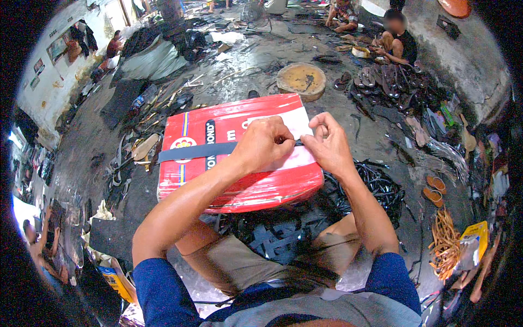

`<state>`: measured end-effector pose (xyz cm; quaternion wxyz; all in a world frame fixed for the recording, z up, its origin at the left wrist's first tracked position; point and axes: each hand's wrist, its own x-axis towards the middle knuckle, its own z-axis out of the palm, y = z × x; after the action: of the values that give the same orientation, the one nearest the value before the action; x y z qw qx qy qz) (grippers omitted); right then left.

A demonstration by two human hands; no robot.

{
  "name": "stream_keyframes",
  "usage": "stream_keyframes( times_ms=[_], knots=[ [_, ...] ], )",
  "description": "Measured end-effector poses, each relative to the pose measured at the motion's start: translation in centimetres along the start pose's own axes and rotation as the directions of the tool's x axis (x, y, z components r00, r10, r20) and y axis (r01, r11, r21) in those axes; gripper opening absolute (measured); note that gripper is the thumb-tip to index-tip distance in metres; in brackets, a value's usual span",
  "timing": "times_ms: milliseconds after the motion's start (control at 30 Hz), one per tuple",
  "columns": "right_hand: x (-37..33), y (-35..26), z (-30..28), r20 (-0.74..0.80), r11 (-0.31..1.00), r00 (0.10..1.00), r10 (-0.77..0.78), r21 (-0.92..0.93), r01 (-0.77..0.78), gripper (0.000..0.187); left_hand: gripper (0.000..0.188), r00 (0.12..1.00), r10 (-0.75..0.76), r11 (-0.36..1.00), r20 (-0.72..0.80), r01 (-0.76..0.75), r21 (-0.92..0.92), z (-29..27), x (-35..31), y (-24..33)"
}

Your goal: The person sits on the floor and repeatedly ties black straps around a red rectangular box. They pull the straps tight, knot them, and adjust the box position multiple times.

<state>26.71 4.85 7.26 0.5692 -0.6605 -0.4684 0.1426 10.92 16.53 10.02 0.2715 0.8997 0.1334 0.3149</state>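
Strip (199, 152), dark, lies across red box (267, 192); left hand (265, 143), right hand (331, 148) both apparently pinching its right end; looks like end-working step, next move seems to need steady fingertips

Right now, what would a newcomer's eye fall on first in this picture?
The glossy red wrapped slab, centre, comes first, with a flat dark-grey strip on its top and the left hand and right hand close together over it. Beyond sits a round, yellowish-brown block.
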Motion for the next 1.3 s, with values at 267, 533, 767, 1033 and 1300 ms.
stream_keyframes(
  times_ms=[267, 533, 767, 1033, 1300],
  knots=[
    [-1.0, 0.8, -0.5, 0.048, 0.998, 0.999, 0.004, 0.062, -0.007, 0.03, 0.01, 0.992, -0.032, 0.965, -0.12, -0.001, -0.263, 2.4, -0.1, -0.1],
    [-2.1, 2.1, -1.6, 0.456, 0.28, 0.8, 0.39, 0.769, -0.575, 0.024, 0.008, 0.99, 0.006, 0.952, -0.141, -0.048, -0.302, 3.7, 0.7, 0.2],
    [3.1, -1.9, -2.0, -0.007, 0.954, 0.994, 0.112, -0.278, -0.109, 0.048, 0.007, 0.994, -0.018, 0.959, -0.106, -0.012, -0.283, 3.4, 0.7, 0.3],
    [2.4, 3.7, 0.7, -0.145, 0.982, 0.989, 0.035, -0.18, -0.061, 0.026, 0.004, 0.989, -0.115, 0.939, -0.093, 0.077, -0.336, 3.7, 0.2, 0.1],
    [-4.9, 23.5, 4.5, -0.19, 0.92, 0.915, 0.357, -0.097, -0.379, 0.025, 0.005, 0.993, -0.069, 0.967, -0.1, 0.042, -0.25, 3.6, 0.6, 0.3]
  ],
)
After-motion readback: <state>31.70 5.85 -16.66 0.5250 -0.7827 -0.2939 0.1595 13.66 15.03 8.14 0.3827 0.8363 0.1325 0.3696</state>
